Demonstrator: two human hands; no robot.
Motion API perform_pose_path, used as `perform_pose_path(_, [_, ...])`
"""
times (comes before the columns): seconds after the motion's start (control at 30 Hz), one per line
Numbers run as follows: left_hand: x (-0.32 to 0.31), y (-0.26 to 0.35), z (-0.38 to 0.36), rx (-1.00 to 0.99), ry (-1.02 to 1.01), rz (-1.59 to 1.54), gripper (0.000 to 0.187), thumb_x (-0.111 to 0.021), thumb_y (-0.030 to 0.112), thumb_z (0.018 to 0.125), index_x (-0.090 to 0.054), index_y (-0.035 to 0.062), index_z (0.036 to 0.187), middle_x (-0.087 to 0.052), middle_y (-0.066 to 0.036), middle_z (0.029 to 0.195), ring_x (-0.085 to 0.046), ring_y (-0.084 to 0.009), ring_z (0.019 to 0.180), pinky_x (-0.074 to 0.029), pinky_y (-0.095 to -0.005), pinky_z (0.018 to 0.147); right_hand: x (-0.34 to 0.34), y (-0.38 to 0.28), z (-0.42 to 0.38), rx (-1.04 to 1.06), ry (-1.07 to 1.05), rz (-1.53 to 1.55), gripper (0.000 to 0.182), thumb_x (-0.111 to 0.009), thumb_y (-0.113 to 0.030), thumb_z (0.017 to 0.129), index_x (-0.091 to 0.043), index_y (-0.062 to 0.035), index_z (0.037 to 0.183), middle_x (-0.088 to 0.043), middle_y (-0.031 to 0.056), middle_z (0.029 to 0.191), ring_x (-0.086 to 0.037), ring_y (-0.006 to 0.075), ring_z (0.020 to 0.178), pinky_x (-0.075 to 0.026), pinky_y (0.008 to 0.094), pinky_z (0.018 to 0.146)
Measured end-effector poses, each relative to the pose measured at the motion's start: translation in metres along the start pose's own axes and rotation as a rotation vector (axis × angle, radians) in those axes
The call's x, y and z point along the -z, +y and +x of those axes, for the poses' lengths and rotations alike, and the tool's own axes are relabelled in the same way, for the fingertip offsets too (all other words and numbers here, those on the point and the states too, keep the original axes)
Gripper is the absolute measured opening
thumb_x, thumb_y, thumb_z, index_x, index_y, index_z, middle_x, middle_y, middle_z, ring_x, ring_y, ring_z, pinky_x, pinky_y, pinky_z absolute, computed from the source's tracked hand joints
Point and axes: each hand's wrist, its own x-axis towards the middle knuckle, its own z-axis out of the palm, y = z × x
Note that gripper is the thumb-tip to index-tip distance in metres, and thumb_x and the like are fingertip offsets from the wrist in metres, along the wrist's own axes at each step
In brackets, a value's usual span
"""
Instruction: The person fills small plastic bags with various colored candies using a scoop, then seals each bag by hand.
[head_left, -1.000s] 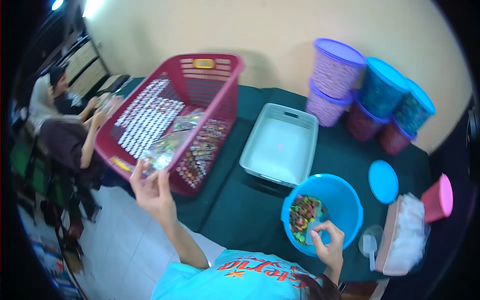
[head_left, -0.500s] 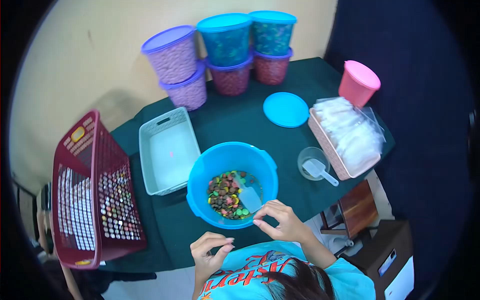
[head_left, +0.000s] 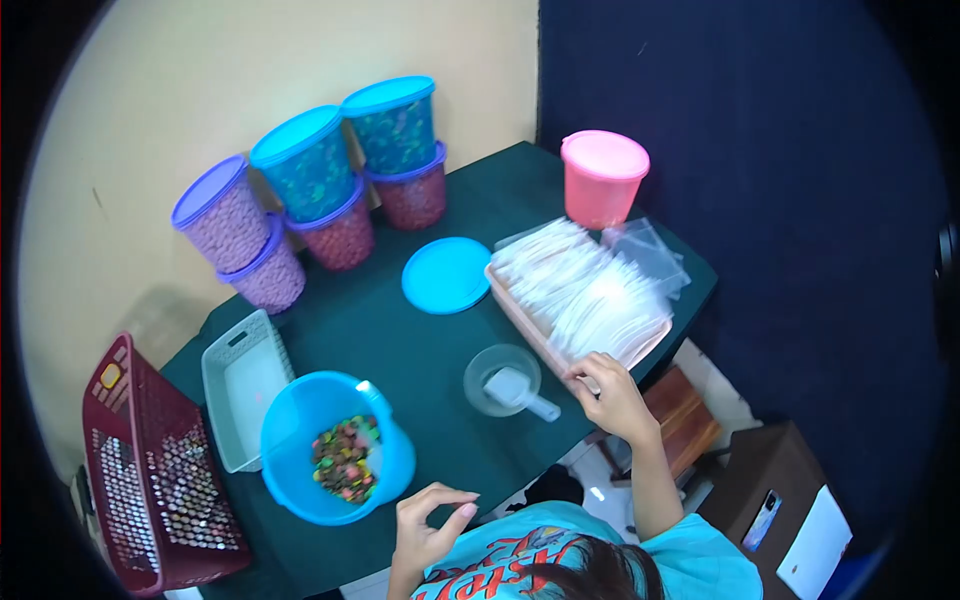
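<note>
My left hand [head_left: 432, 525] is at the table's front edge, right of the blue tub [head_left: 402, 455]. Its thumb and forefinger are curved and apart, with nothing visible between them. My right hand [head_left: 615, 400] hovers by the near edge of a pink basket [head_left: 535, 335], fingers loosely bent and no held thing showing. Clear plastic bags [head_left: 590, 290] fill that basket. Inside the tub lie mixed brown, green, yellow and pink candies [head_left: 345, 460] and a pale scoop [head_left: 376, 458]. A clear bowl [head_left: 478, 385] holds another white scoop [head_left: 525, 392], left of my right hand.
Stacked lidded tubs [head_left: 300, 165] stand at the back left. A blue lid [head_left: 447, 275] lies mid-table, and a pink lidded tub [head_left: 603, 180] stands behind the bags. At left are a pale green tray [head_left: 215, 400] and a tall maroon basket [head_left: 165, 480]. A phone [head_left: 762, 520] rests at lower right.
My view has swung right, so the table items appear farther left. My right hand has moved from the blue tub's rim to the bag basket. My left hand stays near my body.
</note>
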Motion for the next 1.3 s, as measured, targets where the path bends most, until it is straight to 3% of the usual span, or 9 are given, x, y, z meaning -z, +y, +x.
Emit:
perform_pose_path(0.23, [-0.161, -0.022, 0.099, -0.186, -0.211, 0.143, 0.016, -0.063, 0.004, 0.070, -0.062, 0.0018, 0.086, -0.061, -0.011, 0.087, -0.058, -0.0219, 0.077, -0.046, -0.0297, 0.070, 0.071, 0.136, -0.011, -0.165, -0.070, -0.174, 0.016, -0.053, 0.002, 0.065, -0.058, -0.0038, 0.079, -0.053, 0.0124, 0.081, -0.051, 0.0302, 0.084, -0.038, 0.0399, 0.078])
perform_pose_path(0.43, [-0.216, -0.039, 0.130, -0.132, -0.161, 0.404, 0.031, -0.063, 0.015, 0.071, -0.058, 0.0047, 0.099, -0.056, -0.009, 0.096, -0.052, -0.0252, 0.090, -0.039, -0.0336, 0.078, 0.079, 0.186, -0.002, -0.179, -0.245, -0.315, 0.011, -0.063, -0.005, 0.060, -0.060, -0.0092, 0.070, -0.048, 0.0095, 0.083, -0.044, 0.0270, 0.087, -0.036, 0.0354, 0.073])
perform_pose_path(0.6, [-0.209, -0.024, 0.131, -0.035, -0.090, 0.474, 0.031, -0.059, 0.014, 0.073, -0.056, 0.0056, 0.102, -0.055, -0.012, 0.097, -0.051, -0.0271, 0.092, -0.038, -0.0351, 0.079, 0.106, 0.154, 0.028, 0.029, -0.314, -0.222, 0.008, -0.063, -0.007, 0.061, -0.062, -0.0076, 0.068, -0.052, 0.0082, 0.077, -0.047, 0.0250, 0.081, -0.035, 0.0341, 0.071])
perform_pose_path(0.7, [-0.187, -0.010, 0.124, -0.003, -0.138, 0.306, 0.023, -0.055, 0.002, 0.075, -0.059, 0.0032, 0.098, -0.059, -0.012, 0.086, -0.058, -0.0254, 0.077, -0.046, -0.0313, 0.067, 0.116, 0.122, 0.052, 0.047, -0.292, 0.182, 0.008, -0.066, -0.007, 0.061, -0.061, -0.0028, 0.066, -0.056, 0.0073, 0.061, -0.052, 0.0202, 0.052, -0.040, 0.0298, 0.054])
perform_pose_path(0.87, [-0.130, 0.039, 0.086, 0.064, 0.163, 0.124, 0.022, -0.055, -0.002, 0.073, -0.063, 0.0032, 0.093, -0.063, -0.010, 0.078, -0.061, -0.0179, 0.068, -0.047, -0.0266, 0.063, 0.102, 0.087, 0.070, 0.185, -0.488, 0.476, 0.012, -0.069, -0.004, 0.063, -0.062, 0.0013, 0.070, -0.061, 0.0086, 0.066, -0.057, 0.0128, 0.060, -0.043, 0.0228, 0.056])
perform_pose_path(0.93, [-0.111, 0.050, 0.063, 0.117, 0.280, 0.184, 0.022, -0.055, -0.002, 0.073, -0.063, 0.0030, 0.093, -0.064, -0.009, 0.078, -0.061, -0.0172, 0.068, -0.047, -0.0262, 0.062, 0.083, 0.085, 0.071, 0.143, -0.766, 0.793, 0.014, -0.068, -0.003, 0.065, -0.062, 0.0017, 0.076, -0.062, 0.0087, 0.069, -0.057, 0.0110, 0.063, -0.042, 0.0218, 0.058])
perform_pose_path(1.17, [-0.084, 0.043, -0.024, 0.256, 0.620, 0.200, 0.020, -0.053, -0.003, 0.074, -0.063, 0.0024, 0.091, -0.063, -0.009, 0.076, -0.060, -0.0165, 0.069, -0.047, -0.0259, 0.060, 0.013, 0.027, 0.053, 0.116, -1.328, 0.913, 0.019, -0.064, 0.000, 0.071, -0.062, 0.0033, 0.089, -0.063, 0.0069, 0.077, -0.058, 0.0091, 0.073, -0.046, 0.0201, 0.060])
perform_pose_path(1.27, [-0.077, 0.046, -0.062, 0.426, 0.624, 0.247, 0.026, -0.055, 0.003, 0.074, -0.059, 0.0039, 0.100, -0.060, -0.010, 0.095, -0.057, -0.0192, 0.087, -0.044, -0.0304, 0.072, -0.017, 0.011, 0.034, 0.110, -1.371, 0.858, 0.017, -0.064, -0.001, 0.072, -0.062, 0.0043, 0.087, -0.063, 0.0059, 0.076, -0.058, 0.0081, 0.070, -0.047, 0.0188, 0.058])
perform_pose_path(1.3, [-0.077, 0.051, -0.068, 0.421, 0.713, 0.521, 0.034, -0.058, 0.008, 0.072, -0.055, 0.0053, 0.106, -0.055, -0.010, 0.103, -0.051, -0.0215, 0.096, -0.039, -0.0340, 0.079, -0.025, 0.001, 0.025, -0.010, -1.373, 0.891, 0.015, -0.064, -0.002, 0.073, -0.062, 0.0050, 0.085, -0.063, 0.0058, 0.073, -0.058, 0.0075, 0.065, -0.047, 0.0193, 0.059])
